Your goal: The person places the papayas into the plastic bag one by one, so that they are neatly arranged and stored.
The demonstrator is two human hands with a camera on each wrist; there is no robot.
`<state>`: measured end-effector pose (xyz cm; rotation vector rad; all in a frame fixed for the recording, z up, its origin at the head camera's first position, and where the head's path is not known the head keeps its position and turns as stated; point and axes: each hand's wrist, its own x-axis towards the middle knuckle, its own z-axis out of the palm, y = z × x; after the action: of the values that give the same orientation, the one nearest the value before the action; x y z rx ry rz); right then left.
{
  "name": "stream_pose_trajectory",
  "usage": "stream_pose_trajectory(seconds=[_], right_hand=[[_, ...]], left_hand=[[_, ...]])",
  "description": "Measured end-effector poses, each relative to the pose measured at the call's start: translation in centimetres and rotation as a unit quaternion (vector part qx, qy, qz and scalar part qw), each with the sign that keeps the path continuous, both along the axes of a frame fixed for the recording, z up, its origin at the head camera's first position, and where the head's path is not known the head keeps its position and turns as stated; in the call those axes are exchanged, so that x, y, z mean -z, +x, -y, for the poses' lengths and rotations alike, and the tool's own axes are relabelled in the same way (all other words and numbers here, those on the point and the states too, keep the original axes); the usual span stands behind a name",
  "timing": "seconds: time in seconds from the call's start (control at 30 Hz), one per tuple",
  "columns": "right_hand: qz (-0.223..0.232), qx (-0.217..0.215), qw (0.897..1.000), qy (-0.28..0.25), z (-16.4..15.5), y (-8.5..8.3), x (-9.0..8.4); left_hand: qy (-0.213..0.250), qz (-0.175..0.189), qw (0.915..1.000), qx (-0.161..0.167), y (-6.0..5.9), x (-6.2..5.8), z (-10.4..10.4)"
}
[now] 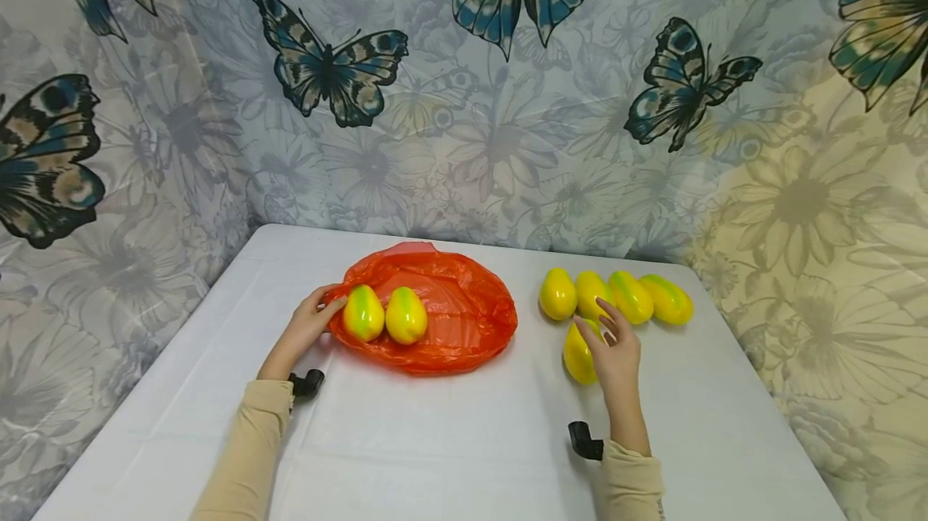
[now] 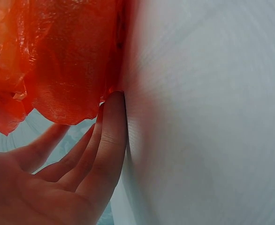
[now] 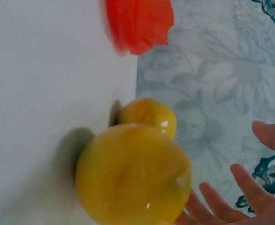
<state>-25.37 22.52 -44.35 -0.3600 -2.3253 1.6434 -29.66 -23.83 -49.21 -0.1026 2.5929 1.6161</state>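
Left hand [image 1: 310,326], fingers straight and together, steadies the crumpled orange plastic bag [image 1: 442,313] at its 9 o'clock edge, two yellow-green mangoes [image 1: 384,315] on it; right hand [image 1: 616,348], fingers spread, covers a glossy yellow mango [image 1: 577,356] below a row of four [image 1: 616,296] at 3 o'clock

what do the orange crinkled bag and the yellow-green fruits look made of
Orange crinkled bag: thin plastic film, judging by its translucent sheen and many fine creases. Yellow-green mango-shaped fruits: probably moulded plastic replicas, since their skins are uniformly smooth and glossy with sharp highlights and sprayed-looking green streaks; real waxy fruit cannot be ruled out.
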Motion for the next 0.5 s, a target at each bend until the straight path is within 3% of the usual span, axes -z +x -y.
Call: stream_pose_trajectory(seconds=[0.5], right_hand=[[0.062, -0.005, 0.998, 0.007, -1.3, -0.1, 2.2]], left_hand=[[0.0, -0.002, 1.0, 0.002, -0.1, 0.0, 0.1]])
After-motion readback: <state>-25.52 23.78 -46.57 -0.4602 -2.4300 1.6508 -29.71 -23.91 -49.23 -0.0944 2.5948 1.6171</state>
